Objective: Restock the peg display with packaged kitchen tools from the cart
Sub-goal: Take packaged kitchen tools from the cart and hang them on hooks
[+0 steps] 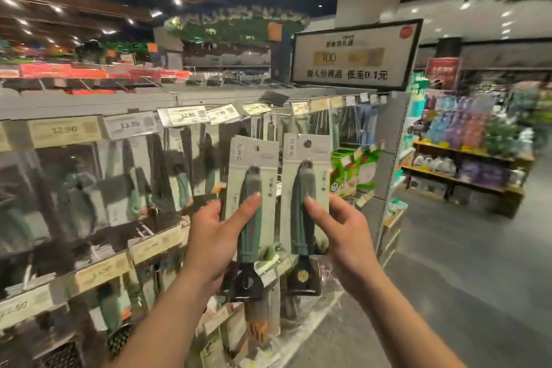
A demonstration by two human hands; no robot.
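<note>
Pinching one packaged tool (254,176) each, the left hand (209,236) and right hand (343,233) are ideally aiming hang holes (307,144) squarely at the peg display (89,103).

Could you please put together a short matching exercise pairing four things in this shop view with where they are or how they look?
Things:
1. left package
2. right package
3. black-framed sign
4. 13.50 price tag

Descriptions:
A. stands above the display's right end
B. tool head bears a gold emblem
C. on the top peg row, left of both packages
D. tool head has a round hole

Pairs: 1-D, 2-B, 3-A, 4-C
</note>
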